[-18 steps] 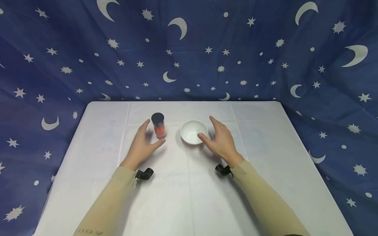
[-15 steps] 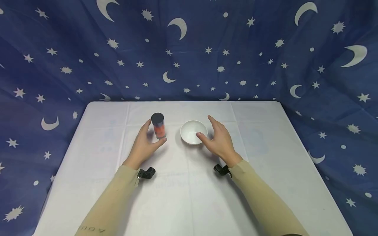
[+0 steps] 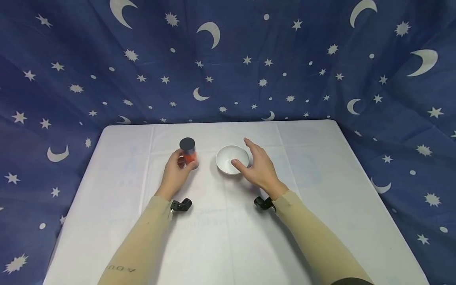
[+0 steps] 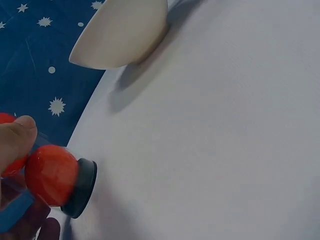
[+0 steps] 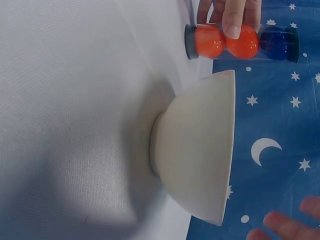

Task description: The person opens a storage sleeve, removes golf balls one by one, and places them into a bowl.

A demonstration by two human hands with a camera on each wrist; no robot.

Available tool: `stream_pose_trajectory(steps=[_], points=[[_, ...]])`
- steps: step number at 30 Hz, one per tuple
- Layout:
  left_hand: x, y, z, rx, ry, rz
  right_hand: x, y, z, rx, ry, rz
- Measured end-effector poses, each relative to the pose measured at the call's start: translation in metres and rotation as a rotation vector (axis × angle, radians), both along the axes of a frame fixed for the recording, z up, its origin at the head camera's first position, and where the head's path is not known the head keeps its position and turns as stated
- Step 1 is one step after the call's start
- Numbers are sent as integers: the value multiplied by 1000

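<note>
White bowl (image 3: 224, 158) near spread right grip (image 3: 261, 169); left grip (image 3: 174, 174) pinches tube (image 3: 189, 154).

On your table (image 3: 213, 245) sits a bowl (image 3: 226, 157); left of it, a tube (image 3: 189, 152) in your left hand (image 3: 173, 173); right, your right hand (image 3: 261, 170); far behind, a curtain (image 3: 228, 51).

A dark-blue fabric curtain (image 3: 228, 51), printed with white crescent moons (image 3: 432, 61), stars (image 3: 297, 25), spiky bursts (image 3: 403, 29) and round dots (image 3: 266, 17), fills the upper part of the head view and runs down both sides. A table under smooth white cloth (image 3: 228, 245) spans the lower middle, its far corners rounded, straight fold creases crossing it. In the right wrist view the curtain occupies the right side.
</note>
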State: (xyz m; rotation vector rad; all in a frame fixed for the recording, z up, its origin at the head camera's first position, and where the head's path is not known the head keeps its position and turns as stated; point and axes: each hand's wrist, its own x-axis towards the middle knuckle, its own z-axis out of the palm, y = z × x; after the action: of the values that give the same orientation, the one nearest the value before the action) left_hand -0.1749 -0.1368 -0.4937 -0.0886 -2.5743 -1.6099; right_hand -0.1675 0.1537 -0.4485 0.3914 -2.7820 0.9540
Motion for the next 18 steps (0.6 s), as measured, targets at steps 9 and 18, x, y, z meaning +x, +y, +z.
stream_pose_trajectory(steps=[9,18], points=[[11,-1,3,-13,37,-18,3,0,1,-35,-1,40],[23,2,14,-171,148,-106,4,-7,0,-33,14,81]])
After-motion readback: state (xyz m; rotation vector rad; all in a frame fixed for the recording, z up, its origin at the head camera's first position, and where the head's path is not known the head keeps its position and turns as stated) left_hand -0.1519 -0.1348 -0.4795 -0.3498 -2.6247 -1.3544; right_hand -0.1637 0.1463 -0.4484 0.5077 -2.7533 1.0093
